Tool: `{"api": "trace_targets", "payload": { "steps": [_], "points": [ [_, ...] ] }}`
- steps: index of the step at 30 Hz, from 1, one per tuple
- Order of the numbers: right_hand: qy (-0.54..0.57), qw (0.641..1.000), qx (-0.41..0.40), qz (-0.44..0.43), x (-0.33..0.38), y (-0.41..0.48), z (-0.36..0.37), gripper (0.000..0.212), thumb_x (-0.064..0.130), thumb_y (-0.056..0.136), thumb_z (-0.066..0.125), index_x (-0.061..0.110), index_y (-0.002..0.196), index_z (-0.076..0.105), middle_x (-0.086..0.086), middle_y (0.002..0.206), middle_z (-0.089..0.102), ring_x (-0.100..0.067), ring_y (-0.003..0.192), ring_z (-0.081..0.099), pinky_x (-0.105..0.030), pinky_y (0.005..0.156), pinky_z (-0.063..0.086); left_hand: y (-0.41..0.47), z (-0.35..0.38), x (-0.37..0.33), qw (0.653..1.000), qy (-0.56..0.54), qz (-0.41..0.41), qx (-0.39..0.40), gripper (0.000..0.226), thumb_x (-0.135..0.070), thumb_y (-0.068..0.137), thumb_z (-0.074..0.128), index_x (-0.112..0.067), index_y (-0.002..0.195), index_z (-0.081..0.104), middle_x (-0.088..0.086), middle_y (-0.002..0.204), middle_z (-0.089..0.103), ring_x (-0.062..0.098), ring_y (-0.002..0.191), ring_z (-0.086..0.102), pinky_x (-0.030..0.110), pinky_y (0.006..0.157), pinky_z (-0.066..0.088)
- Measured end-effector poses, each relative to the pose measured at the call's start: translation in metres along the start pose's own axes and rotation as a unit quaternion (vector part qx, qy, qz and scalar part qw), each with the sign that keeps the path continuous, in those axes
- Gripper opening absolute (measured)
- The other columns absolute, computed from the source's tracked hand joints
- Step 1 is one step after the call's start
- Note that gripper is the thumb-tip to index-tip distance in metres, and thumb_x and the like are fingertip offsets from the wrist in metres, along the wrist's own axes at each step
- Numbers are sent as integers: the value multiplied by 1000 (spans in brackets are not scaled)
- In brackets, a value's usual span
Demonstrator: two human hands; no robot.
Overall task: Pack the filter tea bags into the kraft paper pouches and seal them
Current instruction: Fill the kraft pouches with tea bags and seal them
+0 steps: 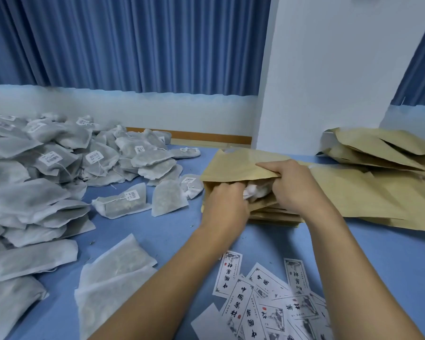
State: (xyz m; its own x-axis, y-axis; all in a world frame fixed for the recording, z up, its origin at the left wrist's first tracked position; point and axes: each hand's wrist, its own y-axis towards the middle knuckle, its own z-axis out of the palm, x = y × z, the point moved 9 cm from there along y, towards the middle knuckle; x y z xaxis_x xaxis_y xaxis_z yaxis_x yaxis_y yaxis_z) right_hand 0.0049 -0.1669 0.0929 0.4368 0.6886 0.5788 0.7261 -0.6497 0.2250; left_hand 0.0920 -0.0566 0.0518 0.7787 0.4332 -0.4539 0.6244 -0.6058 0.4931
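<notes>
The open pouch (231,165), flat tan kraft paper, lies on a stack of pouches (275,214) at the middle of the table (172,231). The right hand (295,185) pinches its upper lip. The left hand (225,204) grips one white, crumpled mesh tea bag (253,191) in its mouth. Loose tea bags (47,168), too many to count, cover the left edge. Printed labels (268,303) lie at the near edge.

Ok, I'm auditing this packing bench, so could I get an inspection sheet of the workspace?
Surface: blue tabletop, partly covered.
Job's things: heap of white filter tea bags at left; brown kraft paper pouches stacked at right; one white tea bag half inside an open pouch.
Clutter: printed paper labels scattered nearest the person.
Grips: right hand pinches the open pouch's upper flap; left hand reaches inside, fingers hidden.
Cables: nothing seen.
Surroundings: blue curtains, white wall.
</notes>
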Motion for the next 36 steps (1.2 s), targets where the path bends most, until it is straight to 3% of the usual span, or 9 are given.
{"api": "trace_targets", "payload": {
  "steps": [4,9,13,17,19,24,27,32,36],
  "points": [
    [-27,1000,-6,-11,12,-2,5,71,0,76,41,40,130,64,-5,134,62,-31,124,55,-39,104,47,47,31,19,988,124,-68,61,38,-25,99,50,-21,136,50,8,141,51,29,131,48,35,106,38],
    [-65,997,-28,13,11,-3,22,69,4,83,44,46,136,55,-9,129,62,-35,113,60,-39,94,52,61,67,25,979,-10,-78,189,39,-27,103,44,-22,142,47,5,149,46,26,136,42,39,117,30],
    [-83,994,-72,24,4,2,12,69,6,85,46,48,140,51,-10,126,63,-33,108,59,-36,86,49,31,29,14,992,-72,-21,100,33,-16,89,54,-14,121,62,6,124,64,24,108,58,30,92,44],
    [-91,993,-76,26,-1,2,10,70,5,84,46,48,140,50,-14,120,64,-36,107,58,-34,75,42,-46,-47,5,962,-86,168,-198,12,-9,81,52,-10,81,63,0,76,60,24,72,57,42,59,46],
    [-94,992,-83,26,-2,3,8,70,4,84,46,47,140,51,-13,120,64,-36,107,58,-33,73,40,-54,-68,35,944,-146,107,-276,10,-9,80,50,-11,77,60,-1,76,57,23,73,53,42,64,46],
    [-90,992,-84,28,-4,0,9,71,3,84,44,48,139,52,-11,122,63,-36,106,58,-32,72,40,-22,-29,147,954,3,-293,-58,50,-32,89,58,-28,138,48,6,146,42,29,137,37,51,107,36],
    [-87,992,-84,28,-6,1,10,73,1,84,42,47,139,53,-11,122,63,-35,105,59,-32,71,41,-25,-1,151,959,91,-266,36,40,-34,92,57,-28,131,53,9,135,51,31,127,46,42,103,38],
    [-86,992,-86,28,-7,2,10,75,0,82,41,47,140,52,-8,125,63,-34,107,58,-32,71,42,-38,-6,124,972,-9,-222,-74,16,-21,91,59,-25,106,58,5,110,55,29,107,53,37,81,40],
    [-76,992,-94,27,-10,2,7,75,-1,83,41,46,139,53,-7,124,64,-33,104,59,-32,71,43,-50,-59,102,925,-198,-125,-299,17,-16,85,63,-20,101,58,3,108,52,15,103,51,24,81,41]
  ]
}}
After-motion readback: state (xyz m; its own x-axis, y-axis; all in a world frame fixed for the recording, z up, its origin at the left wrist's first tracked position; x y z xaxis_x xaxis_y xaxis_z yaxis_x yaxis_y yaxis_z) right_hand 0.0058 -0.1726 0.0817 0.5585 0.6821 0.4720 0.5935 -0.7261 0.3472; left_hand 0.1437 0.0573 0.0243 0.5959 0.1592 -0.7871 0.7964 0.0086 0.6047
